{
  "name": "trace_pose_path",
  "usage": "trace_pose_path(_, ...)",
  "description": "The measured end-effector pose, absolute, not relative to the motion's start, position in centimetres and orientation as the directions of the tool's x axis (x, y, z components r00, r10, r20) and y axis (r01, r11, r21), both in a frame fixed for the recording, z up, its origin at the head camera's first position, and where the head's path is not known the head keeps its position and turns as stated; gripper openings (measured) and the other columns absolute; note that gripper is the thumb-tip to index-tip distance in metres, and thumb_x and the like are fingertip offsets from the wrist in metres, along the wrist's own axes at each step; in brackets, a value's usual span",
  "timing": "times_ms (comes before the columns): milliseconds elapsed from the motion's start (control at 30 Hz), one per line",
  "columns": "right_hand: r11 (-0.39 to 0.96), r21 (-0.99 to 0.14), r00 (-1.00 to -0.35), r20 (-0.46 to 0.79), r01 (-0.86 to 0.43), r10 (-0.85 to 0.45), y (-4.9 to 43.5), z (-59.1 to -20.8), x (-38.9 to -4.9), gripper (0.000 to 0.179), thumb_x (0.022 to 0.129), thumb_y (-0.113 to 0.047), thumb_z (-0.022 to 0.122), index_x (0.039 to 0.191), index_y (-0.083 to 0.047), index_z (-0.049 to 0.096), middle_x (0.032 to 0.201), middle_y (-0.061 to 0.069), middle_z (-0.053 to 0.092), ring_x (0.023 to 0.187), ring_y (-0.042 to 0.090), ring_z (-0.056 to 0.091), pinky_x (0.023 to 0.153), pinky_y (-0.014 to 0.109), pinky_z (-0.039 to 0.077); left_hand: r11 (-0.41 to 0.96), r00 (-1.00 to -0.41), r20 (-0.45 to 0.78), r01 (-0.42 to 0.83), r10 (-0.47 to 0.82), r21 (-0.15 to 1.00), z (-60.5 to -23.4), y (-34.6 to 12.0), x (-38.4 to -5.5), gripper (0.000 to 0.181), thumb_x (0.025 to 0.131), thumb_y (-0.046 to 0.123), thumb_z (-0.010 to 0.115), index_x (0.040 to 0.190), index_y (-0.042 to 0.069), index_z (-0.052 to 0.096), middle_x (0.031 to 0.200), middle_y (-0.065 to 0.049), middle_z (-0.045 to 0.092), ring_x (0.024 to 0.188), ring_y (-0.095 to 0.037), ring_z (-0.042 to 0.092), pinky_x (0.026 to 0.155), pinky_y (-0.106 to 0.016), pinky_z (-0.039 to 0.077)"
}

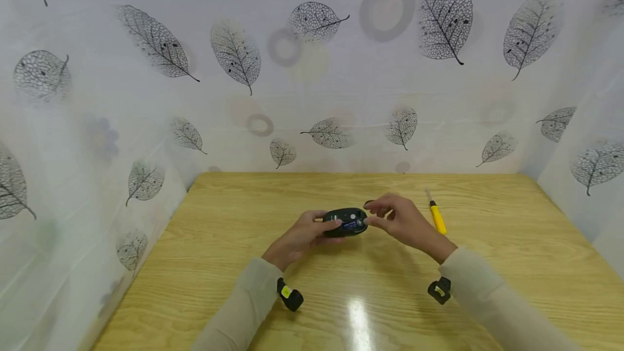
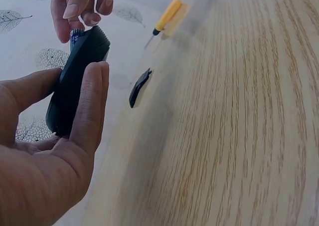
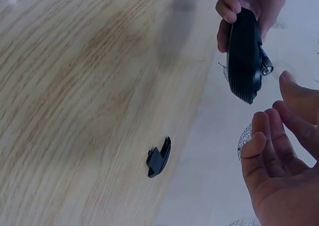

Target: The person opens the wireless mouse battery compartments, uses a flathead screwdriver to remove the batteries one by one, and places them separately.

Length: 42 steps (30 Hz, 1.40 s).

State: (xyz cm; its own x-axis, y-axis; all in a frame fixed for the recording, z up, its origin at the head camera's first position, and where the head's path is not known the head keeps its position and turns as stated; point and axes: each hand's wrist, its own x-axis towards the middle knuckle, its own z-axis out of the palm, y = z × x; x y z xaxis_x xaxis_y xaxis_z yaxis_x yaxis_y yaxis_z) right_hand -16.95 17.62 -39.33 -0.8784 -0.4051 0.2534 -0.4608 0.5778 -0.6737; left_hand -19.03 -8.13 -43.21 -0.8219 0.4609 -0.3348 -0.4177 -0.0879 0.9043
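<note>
My left hand [image 1: 304, 234] grips a black computer mouse [image 1: 333, 221] turned underside up, thumb on one face and fingers round the other. A dark blue battery [image 2: 76, 37] sticks up at a tilt from the mouse's compartment; its metal end [image 3: 268, 70] shows in the right wrist view. Just off that end is my right hand [image 1: 402, 221], thumb and fingers parted with nothing between them. On the table behind lies a small black battery cover [image 3: 158, 160], mostly hidden by the right hand in the head view.
A screwdriver [image 1: 437, 218] with a yellow handle lies on the wooden table [image 1: 219, 286], right of the right hand. Leaf-patterned curtains [image 1: 312, 85] hang along the table's back and sides.
</note>
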Motion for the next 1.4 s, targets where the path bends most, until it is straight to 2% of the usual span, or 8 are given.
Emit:
trace_pose_path(467, 0.574, -0.621, -0.837, 0.295, -0.534, -0.461, 16.4, -40.2, -16.8, 0.024, 0.087, -0.013, 0.082, 0.108, -0.004, 0.077, 0.102, 0.007, 0.067, 0.072, 0.01, 0.052, 0.058, 0.025, 0.047, -0.105, -0.826, -0.327, -0.416, 0.459, 0.903, -43.2, -7.8, -19.0, 0.057, 0.098, 0.015, 0.07, 0.144, -0.009, 0.045, 0.133, -0.025, 0.055, 0.108, -0.032, 0.069, 0.092, -0.035, 0.058)
trace_pose_path(867, 0.581, -0.605, -0.834, 0.317, -0.544, -0.451, 16.1, -40.5, -16.6, 0.024, 0.088, -0.012, 0.081, 0.109, -0.001, 0.077, 0.099, 0.006, 0.065, 0.07, 0.008, 0.048, 0.057, 0.025, 0.045, -0.098, -0.826, -0.327, -0.413, 0.46, 0.905, -43.2, -7.8, -18.9, 0.057, 0.099, 0.014, 0.069, 0.144, -0.01, 0.044, 0.132, -0.025, 0.056, 0.108, -0.032, 0.069, 0.092, -0.036, 0.057)
trace_pose_path(1400, 0.589, -0.579, -0.824, 0.339, -0.563, -0.454, 16.2, -40.8, -16.6, 0.016, 0.087, -0.01, 0.08, 0.103, -0.006, 0.081, 0.093, 0.002, 0.064, 0.069, 0.006, 0.05, 0.057, 0.025, 0.048, -0.08, -0.822, -0.313, -0.395, 0.475, 0.915, -43.2, -7.9, -18.7, 0.055, 0.099, 0.016, 0.068, 0.144, -0.009, 0.046, 0.131, -0.023, 0.058, 0.108, -0.03, 0.069, 0.095, -0.038, 0.056)
